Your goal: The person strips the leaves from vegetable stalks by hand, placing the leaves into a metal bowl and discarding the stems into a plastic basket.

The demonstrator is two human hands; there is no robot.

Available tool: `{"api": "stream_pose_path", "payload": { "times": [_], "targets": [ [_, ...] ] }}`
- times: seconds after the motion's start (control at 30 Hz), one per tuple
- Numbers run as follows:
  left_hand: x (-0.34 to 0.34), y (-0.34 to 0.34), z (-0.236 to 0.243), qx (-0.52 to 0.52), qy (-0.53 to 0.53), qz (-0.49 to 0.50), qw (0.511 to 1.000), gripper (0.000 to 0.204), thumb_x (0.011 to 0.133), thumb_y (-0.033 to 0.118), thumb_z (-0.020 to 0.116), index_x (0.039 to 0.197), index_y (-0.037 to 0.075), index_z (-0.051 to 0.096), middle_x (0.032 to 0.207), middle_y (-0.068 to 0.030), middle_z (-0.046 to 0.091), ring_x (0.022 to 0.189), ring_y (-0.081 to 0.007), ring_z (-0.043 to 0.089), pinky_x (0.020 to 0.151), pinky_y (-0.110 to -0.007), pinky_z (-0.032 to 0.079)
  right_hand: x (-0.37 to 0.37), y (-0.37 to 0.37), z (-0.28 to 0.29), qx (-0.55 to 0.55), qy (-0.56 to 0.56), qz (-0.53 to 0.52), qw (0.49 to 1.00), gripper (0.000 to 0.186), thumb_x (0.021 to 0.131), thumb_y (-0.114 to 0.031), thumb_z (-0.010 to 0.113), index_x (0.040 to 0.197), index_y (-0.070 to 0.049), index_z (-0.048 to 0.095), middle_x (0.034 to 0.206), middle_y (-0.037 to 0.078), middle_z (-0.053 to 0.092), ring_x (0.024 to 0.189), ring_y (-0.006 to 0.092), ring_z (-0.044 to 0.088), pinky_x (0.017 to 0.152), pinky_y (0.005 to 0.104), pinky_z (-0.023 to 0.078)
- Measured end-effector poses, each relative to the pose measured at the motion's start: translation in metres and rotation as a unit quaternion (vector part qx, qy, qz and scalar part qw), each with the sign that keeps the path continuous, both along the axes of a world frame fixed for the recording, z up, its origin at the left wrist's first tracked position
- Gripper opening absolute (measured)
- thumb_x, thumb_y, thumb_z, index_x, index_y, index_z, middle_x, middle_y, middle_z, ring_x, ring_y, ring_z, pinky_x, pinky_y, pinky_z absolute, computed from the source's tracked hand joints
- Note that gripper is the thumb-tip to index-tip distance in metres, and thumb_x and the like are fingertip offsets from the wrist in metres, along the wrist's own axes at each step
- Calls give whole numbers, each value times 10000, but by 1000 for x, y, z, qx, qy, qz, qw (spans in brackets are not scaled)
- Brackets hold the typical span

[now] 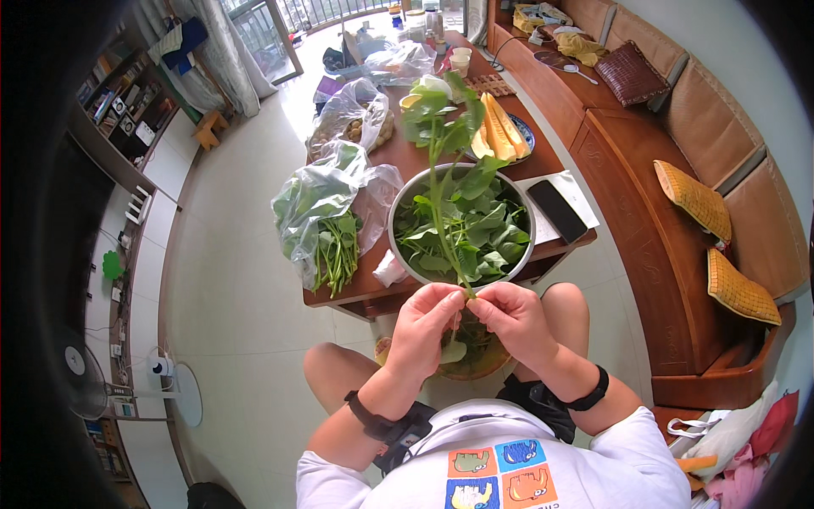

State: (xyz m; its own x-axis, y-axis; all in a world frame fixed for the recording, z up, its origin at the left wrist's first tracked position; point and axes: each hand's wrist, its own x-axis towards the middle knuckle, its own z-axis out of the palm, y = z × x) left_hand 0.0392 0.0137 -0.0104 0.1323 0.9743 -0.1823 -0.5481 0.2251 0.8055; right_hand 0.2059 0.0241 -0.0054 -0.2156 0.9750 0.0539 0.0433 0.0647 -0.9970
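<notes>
My left hand and my right hand meet in front of the table, both pinching the lower end of a long leafy green stem. The stem stands up from the fingertips, its leaves reaching past the far rim of a metal pot. Loose green leaves fill the pot, which sits near the table's front edge. Beneath my hands, between my knees, is an orange-brown basin with green scraps in it, partly hidden by my hands. A pale leaf hangs below my left hand.
Left of the pot, a clear plastic bag holds bundled green stems. Behind it lies another bag of round brown items. A black phone rests at right, near a plate of orange melon slices. A wooden sofa stands right.
</notes>
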Motion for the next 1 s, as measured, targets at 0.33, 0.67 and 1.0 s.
{"api": "stream_pose_path", "payload": {
  "times": [0.33,0.67,1.0],
  "targets": [
    [-22,16,5,40,-79,114,990,116,995,153,536,1056,66,581,977,-76,666,875,-151,617,799,-298,488,1,-5,-5,-30,3,25,999,165,889,-145,691,878,19,679,718,27,605,658,86,538,598,255,446],
    [-92,29,35,164,-117,247,948,188,1001,235,523,1048,67,592,761,13,537,647,-106,495,621,-257,427,14,-9,-4,-39,-1,67,997,161,972,-162,606,951,-26,689,761,-26,599,647,34,524,577,185,435],
    [-27,11,20,30,101,-34,994,191,966,142,608,1113,27,646,809,46,605,544,16,359,467,-166,255,14,-12,-6,-46,100,203,973,195,977,-146,580,1044,12,673,897,24,584,758,73,543,680,211,461]
  ]
}}
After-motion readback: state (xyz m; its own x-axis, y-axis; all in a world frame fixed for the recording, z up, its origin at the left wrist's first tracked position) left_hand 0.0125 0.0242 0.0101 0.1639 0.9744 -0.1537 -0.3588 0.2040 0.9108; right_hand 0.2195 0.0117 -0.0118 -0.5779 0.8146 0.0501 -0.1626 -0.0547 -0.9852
